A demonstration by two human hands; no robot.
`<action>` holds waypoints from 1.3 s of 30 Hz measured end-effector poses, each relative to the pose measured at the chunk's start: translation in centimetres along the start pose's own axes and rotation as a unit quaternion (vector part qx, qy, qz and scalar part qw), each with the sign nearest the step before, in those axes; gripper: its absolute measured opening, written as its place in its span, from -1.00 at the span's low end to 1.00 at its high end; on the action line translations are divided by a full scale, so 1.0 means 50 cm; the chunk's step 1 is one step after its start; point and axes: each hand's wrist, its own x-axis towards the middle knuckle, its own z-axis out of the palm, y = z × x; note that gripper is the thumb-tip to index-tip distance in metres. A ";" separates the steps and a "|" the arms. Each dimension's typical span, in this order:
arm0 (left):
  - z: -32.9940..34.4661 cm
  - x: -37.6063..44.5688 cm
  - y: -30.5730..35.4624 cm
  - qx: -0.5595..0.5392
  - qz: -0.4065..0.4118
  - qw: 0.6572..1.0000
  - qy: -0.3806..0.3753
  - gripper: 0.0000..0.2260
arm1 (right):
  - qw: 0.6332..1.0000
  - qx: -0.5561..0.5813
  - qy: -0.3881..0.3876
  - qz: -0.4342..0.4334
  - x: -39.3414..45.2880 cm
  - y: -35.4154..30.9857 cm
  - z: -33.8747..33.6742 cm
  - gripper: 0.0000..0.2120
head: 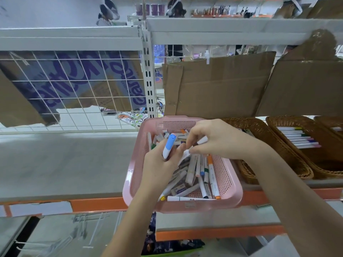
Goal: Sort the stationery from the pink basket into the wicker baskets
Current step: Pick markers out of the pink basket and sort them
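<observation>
The pink basket [231, 182] stands on the shelf in front of me, holding several white markers [201, 173] with coloured caps. My left hand [159, 164] is over the basket and grips a blue-and-white marker [168, 145] upright. My right hand [213, 140] hovers over the basket's middle, pinching a small white item [202, 140], with its fingertips on a white piece [185, 154] next to my left fingers. To the right sit wicker baskets: the nearest [278, 143] is mostly hidden by my right arm, and the second [289, 125] holds a row of thin pens [300, 138].
The shelf has an orange front edge [92, 204], with grey shelf surface [65, 164] to the basket's left. Cardboard panels [213, 86] stand behind the baskets, and a white wire grid [74, 89] stands at the back left. A third wicker basket [332, 123] shows at the far right.
</observation>
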 end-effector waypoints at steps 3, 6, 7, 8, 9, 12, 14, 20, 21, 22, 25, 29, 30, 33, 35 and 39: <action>-0.002 -0.001 0.000 -0.016 -0.002 1.000 -0.013 -0.61 | 0.992 0.123 -0.001 0.014 0.007 -0.007 -0.007 -0.88; -0.005 -0.002 0.007 -0.045 -0.008 0.999 -0.023 -0.67 | 0.979 0.203 0.011 0.022 0.010 -0.010 -0.003 -0.88; -0.006 -0.001 0.007 -0.058 -0.007 0.998 -0.029 -0.72 | 0.978 0.208 0.017 0.023 0.009 -0.012 0.000 -0.88; -0.007 -0.001 0.010 -0.069 -0.003 0.997 -0.040 -0.79 | 0.979 0.203 0.022 0.025 0.007 -0.015 0.003 -0.88; -0.006 -0.001 0.010 -0.073 0.004 0.996 -0.054 -0.87 | 0.981 0.188 0.027 0.026 0.006 -0.018 0.008 -0.89; -0.002 -0.001 0.009 -0.070 0.020 0.994 -0.086 -0.90 | 0.989 0.138 0.055 0.013 0.001 -0.034 0.022 -0.83; -0.001 0.001 0.008 -0.076 0.010 0.993 -0.089 -0.90 | 0.985 0.145 0.088 -0.002 -0.003 -0.050 0.035 -0.81; -0.001 0.003 -0.006 -0.086 -0.017 0.994 -0.071 -0.69 | 0.979 0.133 0.156 0.000 -0.001 -0.073 0.068 -0.76; -0.001 0.002 -0.007 -0.079 -0.022 0.995 -0.064 -0.67 | 0.978 0.134 0.160 -0.002 0.000 -0.072 0.068 -0.76; -0.001 0.001 -0.009 -0.075 -0.027 0.995 -0.057 -0.64 | 0.977 0.136 0.161 -0.003 -0.001 -0.069 0.066 -0.76; -0.006 0.002 -0.011 -0.080 -0.037 0.995 -0.039 -0.69 | 0.978 0.134 0.158 0.011 -0.008 -0.038 0.052 -0.78; -0.012 0.001 -0.006 -0.085 -0.045 0.995 -0.031 -0.65 | 0.997 0.025 0.028 0.064 -0.003 0.030 0.074 -0.85; -0.012 0.002 -0.005 -0.085 -0.050 0.995 -0.026 -0.62 | 0.997 -0.015 -0.025 0.069 0.006 0.044 0.093 -0.83; -0.009 0.003 -0.004 -0.079 -0.058 0.995 -0.016 -0.59 | 0.976 -0.137 -0.162 0.041 0.037 0.072 0.160 -0.75; -0.008 0.004 -0.005 -0.075 -0.057 0.995 -0.014 -0.58 | 0.956 -0.211 -0.203 0.022 0.054 0.079 0.193 -0.74; -0.009 0.004 -0.007 -0.068 -0.051 0.996 -0.007 -0.59 | 0.930 -0.290 -0.226 -0.010 0.064 0.076 0.213 -0.76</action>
